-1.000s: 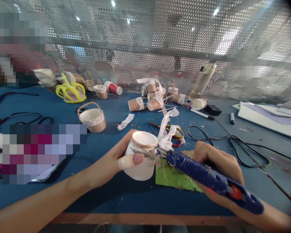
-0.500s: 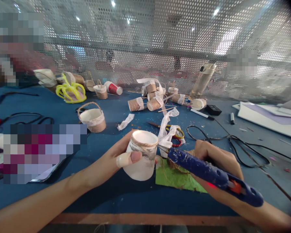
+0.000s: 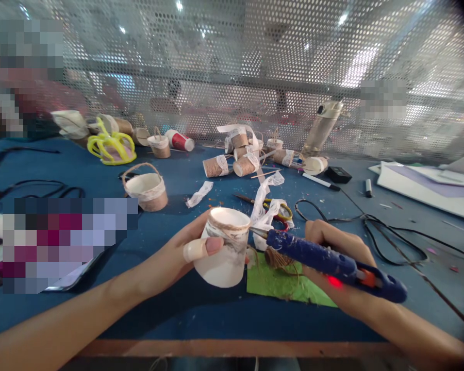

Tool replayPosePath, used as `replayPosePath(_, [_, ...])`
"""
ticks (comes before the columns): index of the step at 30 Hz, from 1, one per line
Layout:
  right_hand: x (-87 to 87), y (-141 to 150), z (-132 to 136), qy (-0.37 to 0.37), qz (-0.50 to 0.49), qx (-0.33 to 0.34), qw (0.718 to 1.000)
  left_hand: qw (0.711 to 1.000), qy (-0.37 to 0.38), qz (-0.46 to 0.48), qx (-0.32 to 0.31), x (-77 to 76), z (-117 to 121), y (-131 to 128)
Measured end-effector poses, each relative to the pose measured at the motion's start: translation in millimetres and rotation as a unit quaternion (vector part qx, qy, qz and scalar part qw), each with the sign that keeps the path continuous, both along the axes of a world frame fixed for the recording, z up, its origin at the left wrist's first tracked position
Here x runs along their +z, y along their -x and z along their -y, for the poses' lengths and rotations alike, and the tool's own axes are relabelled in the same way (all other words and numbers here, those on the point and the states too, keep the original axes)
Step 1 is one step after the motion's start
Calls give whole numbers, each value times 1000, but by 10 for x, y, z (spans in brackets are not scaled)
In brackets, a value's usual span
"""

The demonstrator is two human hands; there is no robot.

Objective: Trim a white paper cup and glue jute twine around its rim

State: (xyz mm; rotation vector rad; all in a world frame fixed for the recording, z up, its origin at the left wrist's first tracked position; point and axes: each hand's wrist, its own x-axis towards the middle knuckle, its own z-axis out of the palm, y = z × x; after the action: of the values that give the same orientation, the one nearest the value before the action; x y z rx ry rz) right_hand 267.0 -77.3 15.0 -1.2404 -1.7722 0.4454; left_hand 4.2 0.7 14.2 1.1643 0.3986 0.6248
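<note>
A white paper cup [image 3: 221,263] with twine wound just below its rim is gripped by my left hand [image 3: 195,242], whose thumb wears a bandage and lies across the cup's side. My right hand [image 3: 342,252] is closed around a blue glue gun [image 3: 313,252], with a red light glowing near its handle. The gun's metal tip points left at the twine near the cup's right rim; whether it touches I cannot tell. Beneath the gun a roll of twine [image 3: 277,258] rests on a green sheet [image 3: 278,286].
Scissors [image 3: 284,210] and white lace strips [image 3: 265,203] lie behind the cup. A twine-handled basket [image 3: 147,193] stands left; several twine-wrapped cups [image 3: 244,164] are piled farther back. A black cable [image 3: 394,242] curls on the right. A perforated metal screen [image 3: 216,62] closes off the back.
The rear of the glue gun has risen and shifted left, so the gun lies flatter. Its tip stays by the cup's rim. My left hand keeps its hold on the cup.
</note>
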Motion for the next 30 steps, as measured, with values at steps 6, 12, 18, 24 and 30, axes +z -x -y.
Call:
replayPosePath(6, [12,-1,-37,51,-22,-20,998,1000,-1,-7,5,3,-12,3])
replayPosePath(12, [57,29,-88,88,-118,-56,988,999,-13,-21,24,-27,18,10])
replayPosePath(18, [77,169,-157,100,-199,18,975,997,-47,-33,51,-85,2,9])
replayPosePath(24, [104,401,-180,97,-231,52,967,994,-59,-34,82,-95,-13,-7])
replayPosePath(30, [44,455,-174,86,-223,58,969,996,-51,-14,65,-111,21,-38])
